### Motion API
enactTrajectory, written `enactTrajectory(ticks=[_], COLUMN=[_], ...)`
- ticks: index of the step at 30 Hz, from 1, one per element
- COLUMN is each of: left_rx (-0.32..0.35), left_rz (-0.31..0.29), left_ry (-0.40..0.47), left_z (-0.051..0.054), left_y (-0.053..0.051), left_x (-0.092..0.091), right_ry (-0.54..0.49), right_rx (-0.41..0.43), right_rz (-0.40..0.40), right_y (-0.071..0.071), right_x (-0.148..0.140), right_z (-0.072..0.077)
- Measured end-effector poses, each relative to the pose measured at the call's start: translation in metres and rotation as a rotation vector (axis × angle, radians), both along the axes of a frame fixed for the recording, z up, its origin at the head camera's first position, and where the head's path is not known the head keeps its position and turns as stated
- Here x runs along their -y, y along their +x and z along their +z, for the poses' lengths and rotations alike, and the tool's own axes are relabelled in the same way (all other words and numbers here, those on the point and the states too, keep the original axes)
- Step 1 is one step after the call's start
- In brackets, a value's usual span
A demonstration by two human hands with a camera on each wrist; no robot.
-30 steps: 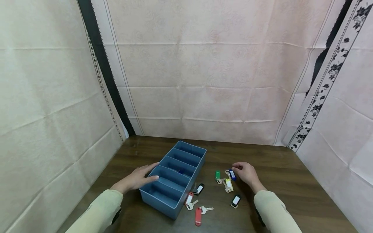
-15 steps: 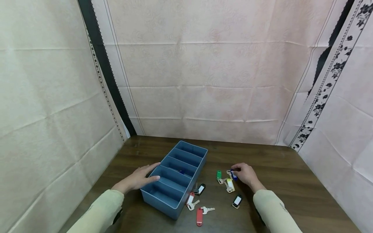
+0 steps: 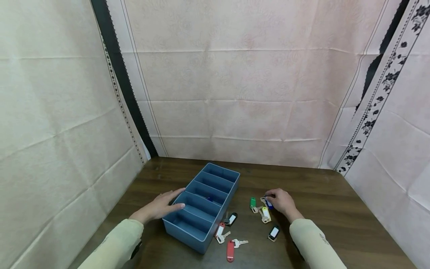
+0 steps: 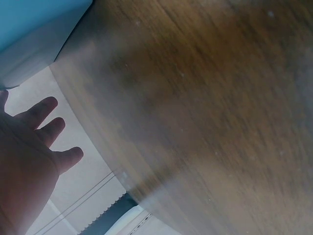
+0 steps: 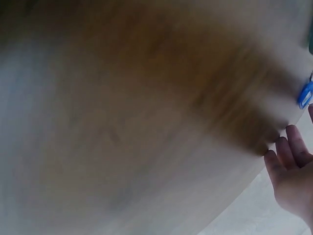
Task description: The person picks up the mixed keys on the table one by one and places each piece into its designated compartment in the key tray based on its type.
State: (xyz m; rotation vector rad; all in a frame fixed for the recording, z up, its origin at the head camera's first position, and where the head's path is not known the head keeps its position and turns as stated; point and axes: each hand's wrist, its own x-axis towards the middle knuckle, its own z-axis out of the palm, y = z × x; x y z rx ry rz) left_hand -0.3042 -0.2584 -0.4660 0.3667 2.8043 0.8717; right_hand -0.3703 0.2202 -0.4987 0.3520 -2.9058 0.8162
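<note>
A blue box [image 3: 183,237] with several compartments stands on the table. My left hand [image 3: 157,207] rests on its left rim, thumb over the edge, fingers extended; they are spread in the left wrist view. My right hand [image 3: 283,201] pinches a blue key tag [image 3: 270,205] between thumb and forefinger, partly covering it; the other fingers show in the right wrist view. Beside this tag lie a green key tag [image 3: 253,202] and a yellow key tag [image 3: 266,213], with keys. A small dark blue item [image 3: 209,198] sits in the box's middle compartment.
A black key tag [image 3: 232,218] and a red key tag [image 3: 220,228] lie against the box's right side. Another red key tag [image 3: 230,251] is nearer me, and a black one [image 3: 273,233] lies right of it. Cloth walls surround the wooden table [image 3: 336,231].
The right hand's fingertips have shifted slightly left, over the blue key tag, and cover more of it. My left hand stays at the box.
</note>
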Motion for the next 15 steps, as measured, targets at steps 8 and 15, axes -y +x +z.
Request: enactTrajectory(ticks=[8, 15], left_rx=[0.012, 0.011], left_rz=[0.011, 0.012], left_ry=[0.001, -0.003], left_z=[0.0015, 0.0008], left_y=[0.0012, 0.0001], left_x=[-0.0012, -0.0006], right_ry=[0.003, -0.049], right_rx=[0.007, -0.014], right_rz=[-0.028, -0.048], right_y=[0.0022, 0.0003], right_x=[0.0032, 0.0021], right_z=[0.0028, 0.0016])
